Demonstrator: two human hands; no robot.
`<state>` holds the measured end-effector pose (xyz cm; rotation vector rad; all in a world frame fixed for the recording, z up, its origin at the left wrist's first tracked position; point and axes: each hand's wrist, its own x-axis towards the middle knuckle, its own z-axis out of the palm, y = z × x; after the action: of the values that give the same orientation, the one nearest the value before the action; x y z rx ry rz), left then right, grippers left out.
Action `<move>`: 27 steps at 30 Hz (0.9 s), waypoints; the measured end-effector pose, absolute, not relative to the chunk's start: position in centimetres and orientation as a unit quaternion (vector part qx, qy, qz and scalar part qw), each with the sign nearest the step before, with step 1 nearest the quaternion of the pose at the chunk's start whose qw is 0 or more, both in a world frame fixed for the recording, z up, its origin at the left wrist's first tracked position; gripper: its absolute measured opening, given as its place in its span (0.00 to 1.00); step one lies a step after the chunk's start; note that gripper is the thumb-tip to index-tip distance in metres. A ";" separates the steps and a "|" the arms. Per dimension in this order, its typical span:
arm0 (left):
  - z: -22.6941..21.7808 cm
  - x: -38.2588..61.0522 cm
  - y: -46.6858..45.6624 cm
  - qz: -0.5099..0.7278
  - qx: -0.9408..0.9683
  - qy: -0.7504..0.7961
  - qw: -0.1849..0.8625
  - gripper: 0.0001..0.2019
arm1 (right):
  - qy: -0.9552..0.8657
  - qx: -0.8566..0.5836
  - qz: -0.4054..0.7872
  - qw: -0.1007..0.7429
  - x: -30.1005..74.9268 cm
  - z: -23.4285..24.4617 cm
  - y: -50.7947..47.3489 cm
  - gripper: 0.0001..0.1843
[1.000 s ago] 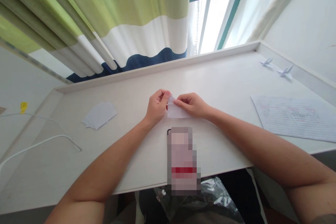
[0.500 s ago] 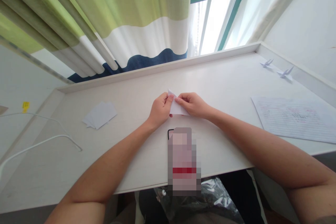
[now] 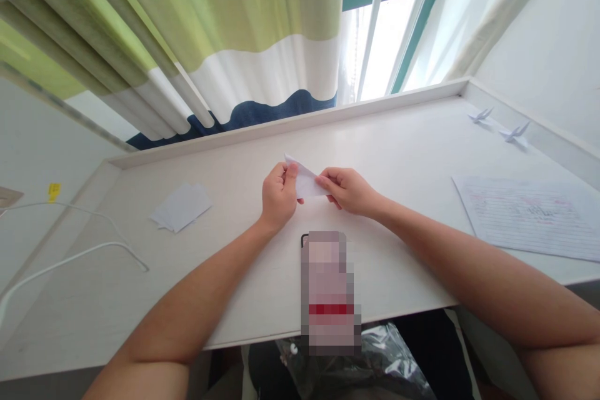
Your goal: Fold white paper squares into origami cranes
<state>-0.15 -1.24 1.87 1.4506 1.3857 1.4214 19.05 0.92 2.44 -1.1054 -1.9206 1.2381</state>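
the left hand's (image 3: 280, 195) thumb presses the near face of a white folded paper (image 3: 307, 182), its other fingers curled behind, so the hand is clamped on the paper's left end. the right hand (image 3: 347, 190) pinches the opposite end between thumb and fingers. the paper is held at about the middle of the white desk (image 3: 403, 137); it has a pointed upper corner near the left thumb and an edge sloping down toward the right hand. whether it touches the desk, i cannot tell.

toward the desk's front edge, just below the hands, is a pixelated object (image 3: 328, 287) with one dark rounded corner showing; its details are hidden. on the desk's left part lies a small fanned stack of white paper (image 3: 182, 207), and farther left a white cable (image 3: 75, 253) crosses the desk's side. at the desk's right end are lined sheets (image 3: 529, 215) with writing too small to read. beyond them, near the desk's far right corner, stand two winged paper figures (image 3: 515, 133), side by side and apart.

behind the desk hangs a green, white and blue curtain (image 3: 234, 6), beside a window (image 3: 389, 31) with white bars. below the desk's front edge is a crinkled clear plastic bag (image 3: 394, 350).
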 end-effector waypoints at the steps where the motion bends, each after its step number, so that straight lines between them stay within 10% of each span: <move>1: 1.8 -0.2 -1.1 0.548 0.548 0.534 0.338 0.26 | -0.721 -0.413 0.468 0.302 19.1 2.4 1.0 0.17; 27: 1.0 -1.0 0.3 0.530 0.458 0.527 0.481 0.24 | -0.635 -0.423 0.512 0.396 21.1 0.9 4.0 0.31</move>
<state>-1.04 0.34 0.99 1.1158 1.2850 1.2928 21.05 3.98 0.87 -1.0715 -1.6085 1.2968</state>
